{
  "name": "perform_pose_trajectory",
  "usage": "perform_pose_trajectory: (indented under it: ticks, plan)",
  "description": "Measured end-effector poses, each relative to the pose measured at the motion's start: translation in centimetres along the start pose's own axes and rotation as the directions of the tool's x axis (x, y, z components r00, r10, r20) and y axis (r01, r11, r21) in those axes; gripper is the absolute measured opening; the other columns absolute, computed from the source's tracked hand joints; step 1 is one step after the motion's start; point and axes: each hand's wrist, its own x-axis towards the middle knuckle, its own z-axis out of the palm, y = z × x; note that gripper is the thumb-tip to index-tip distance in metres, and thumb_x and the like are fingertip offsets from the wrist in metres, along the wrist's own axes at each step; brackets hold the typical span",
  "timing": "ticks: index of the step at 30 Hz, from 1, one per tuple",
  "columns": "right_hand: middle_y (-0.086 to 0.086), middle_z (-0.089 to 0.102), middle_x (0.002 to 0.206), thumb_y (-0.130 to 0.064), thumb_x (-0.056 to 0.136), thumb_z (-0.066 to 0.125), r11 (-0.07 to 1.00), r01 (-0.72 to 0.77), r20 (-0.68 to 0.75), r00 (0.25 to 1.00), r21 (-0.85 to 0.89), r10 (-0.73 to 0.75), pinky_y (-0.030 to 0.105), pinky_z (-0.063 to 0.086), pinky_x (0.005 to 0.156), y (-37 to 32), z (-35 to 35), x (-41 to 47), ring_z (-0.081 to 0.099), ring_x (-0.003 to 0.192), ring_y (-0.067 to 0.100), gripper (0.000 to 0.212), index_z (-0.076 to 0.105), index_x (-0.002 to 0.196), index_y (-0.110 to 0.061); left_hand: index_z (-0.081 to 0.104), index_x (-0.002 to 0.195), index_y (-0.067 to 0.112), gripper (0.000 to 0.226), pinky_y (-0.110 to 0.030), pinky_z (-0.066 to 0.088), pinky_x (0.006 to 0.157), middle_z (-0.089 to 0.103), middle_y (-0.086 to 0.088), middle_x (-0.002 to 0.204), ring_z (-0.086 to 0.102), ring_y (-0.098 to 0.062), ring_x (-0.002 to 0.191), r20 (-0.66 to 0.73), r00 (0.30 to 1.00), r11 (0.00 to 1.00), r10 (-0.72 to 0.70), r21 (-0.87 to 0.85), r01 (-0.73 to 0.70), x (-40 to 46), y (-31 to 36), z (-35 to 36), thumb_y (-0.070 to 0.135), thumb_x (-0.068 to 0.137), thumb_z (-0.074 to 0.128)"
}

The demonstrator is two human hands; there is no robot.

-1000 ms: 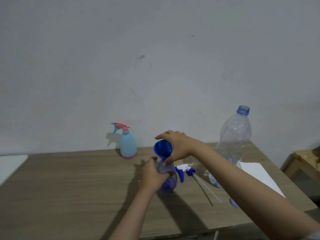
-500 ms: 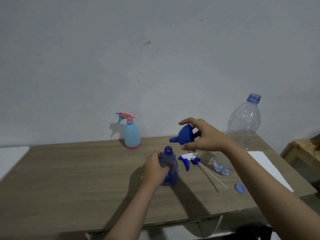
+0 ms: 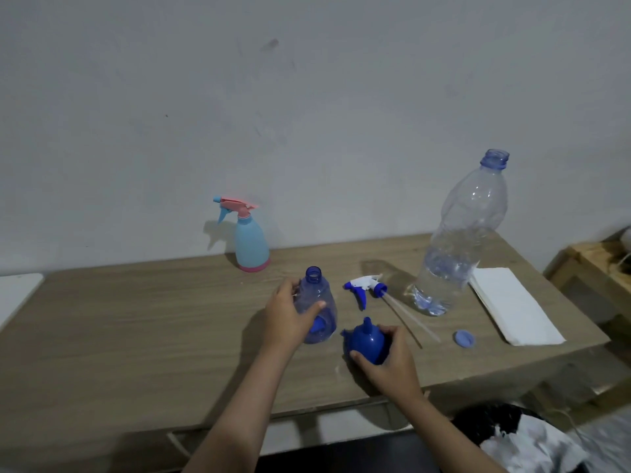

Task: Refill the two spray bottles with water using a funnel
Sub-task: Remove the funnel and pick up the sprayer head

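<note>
Blue funnel [image 3: 367,343] sits mouth-down on the counter [image 3: 136,336], spout pointing up, with the right hand [image 3: 386,361] curled around its bowl. Just left of the funnel, the left hand [image 3: 288,317] wraps the upright, uncapped blue spray bottle [image 3: 317,302]. Behind the funnel lies the spray head [image 3: 363,288]; far behind stands a capped pale-blue spray bottle [image 3: 251,245].

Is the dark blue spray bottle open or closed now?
Open. The bottle has a bare neck, and its trigger head lies on the table beside it.
</note>
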Motion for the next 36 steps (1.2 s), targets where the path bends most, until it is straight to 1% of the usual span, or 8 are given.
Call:
perform_pose_trajectory:
  ticks: [6, 9, 12, 18, 23, 28, 33, 36]
  plan:
    - [-0.003, 0.049, 0.118, -0.034, 0.059, 0.089, 0.997, 0.067, -0.011, 0.998, -0.028, -0.068, 0.006, 0.039, 0.084, 0.2, -0.2, -0.2, 0.05, 0.106, 0.008, 0.078, 0.047, 0.122, -0.014, 0.056, 0.118, 0.02, 0.049, -0.005, 0.036, 0.064, 0.06, 0.008, 0.113, 0.055, -0.005, 0.099, -0.002, 1.0, 1.0, 0.017, -0.011, -0.017, -0.6, 0.1, -0.1, 0.027, 0.075, 0.078]
    - [-0.002, 0.056, 0.115, -0.042, 0.071, 0.077, 0.974, 0.211, -0.17, 0.96, -0.076, -0.221, 0.002, 0.035, 0.089, -0.9, -1.4, 0.6, 0.052, 0.107, 0.007, 0.062, 0.055, 0.118, -0.007, 0.056, 0.117, 0.021, 0.049, -0.002, 0.038, 0.064, 0.06, 0.009, 0.112, 0.055, -0.003, 0.099, -0.006, 1.0, 0.999, 0.025, -0.035, -0.025, -0.8, -0.1, 0.0, 0.027, 0.074, 0.079]
    - [-0.002, 0.058, 0.103, -0.023, 0.082, 0.071, 0.952, 0.294, -0.262, 0.915, -0.091, -0.307, 0.009, 0.039, 0.087, -2.4, -2.3, 3.6, 0.057, 0.1, 0.013, 0.034, 0.058, 0.109, -0.007, 0.057, 0.115, 0.023, 0.048, -0.005, 0.039, 0.069, 0.061, 0.007, 0.114, 0.057, -0.004, 0.101, -0.016, 1.0, 0.997, 0.017, -0.069, -0.018, -0.7, -0.3, 0.2, 0.026, 0.073, 0.08]
    - [0.013, 0.057, 0.118, -0.018, 0.085, 0.062, 0.962, 0.038, -0.122, 0.99, -0.272, -0.074, 0.033, 0.043, 0.087, -2.1, -1.9, 11.2, 0.053, 0.109, 0.026, 0.04, 0.054, 0.123, -0.007, 0.057, 0.111, 0.025, 0.045, -0.003, 0.039, 0.067, 0.061, 0.008, 0.111, 0.056, 0.001, 0.097, -0.029, 1.0, 0.997, 0.007, -0.074, -0.009, -0.8, -0.2, 0.2, 0.025, 0.072, 0.08]
    - [0.011, 0.062, 0.112, -0.025, 0.084, 0.065, 0.927, -0.064, -0.009, 0.998, -0.369, 0.065, 0.04, 0.052, 0.082, -0.3, -0.7, 13.5, 0.06, 0.097, 0.026, 0.043, 0.052, 0.123, -0.014, 0.056, 0.105, 0.031, 0.043, 0.0, 0.039, 0.065, 0.062, 0.01, 0.108, 0.056, 0.003, 0.094, -0.049, 0.999, 0.997, -0.012, -0.082, 0.008, -0.9, 0.1, 0.3, 0.022, 0.071, 0.081]
    - [0.007, 0.067, 0.108, -0.017, 0.083, 0.065, 0.968, -0.038, -0.014, 0.999, -0.249, 0.036, 0.037, 0.053, 0.081, 0.1, -0.6, 13.5, 0.061, 0.092, 0.019, 0.041, 0.055, 0.122, -0.014, 0.056, 0.105, 0.03, 0.043, 0.001, 0.04, 0.064, 0.061, 0.011, 0.106, 0.054, 0.009, 0.091, -0.056, 0.998, 0.997, -0.026, -0.076, 0.022, -1.0, 0.2, 0.3, 0.023, 0.071, 0.081]
    - [0.0, 0.058, 0.101, -0.017, 0.084, 0.066, 0.993, 0.097, -0.081, 0.991, -0.072, -0.102, 0.022, 0.048, 0.074, -2.2, -1.9, 13.1, 0.056, 0.082, 0.008, 0.056, 0.045, 0.136, -0.019, 0.055, 0.108, 0.03, 0.043, -0.003, 0.038, 0.06, 0.059, 0.015, 0.106, 0.051, 0.013, 0.088, -0.051, 0.998, 0.998, -0.022, -0.059, 0.019, -1.1, 0.4, 0.3, 0.026, 0.073, 0.08]
    - [0.006, 0.051, 0.104, -0.01, 0.085, 0.064, 0.984, 0.172, -0.118, 0.977, -0.042, -0.176, 0.031, 0.05, 0.083, -5.0, -3.2, 13.1, 0.053, 0.081, 0.011, 0.055, 0.047, 0.136, -0.018, 0.055, 0.107, 0.031, 0.044, -0.001, 0.04, 0.06, 0.059, 0.016, 0.104, 0.052, 0.013, 0.089, -0.047, 0.999, 0.998, -0.012, -0.068, 0.008, -1.1, 0.4, 0.3, 0.025, 0.073, 0.081]
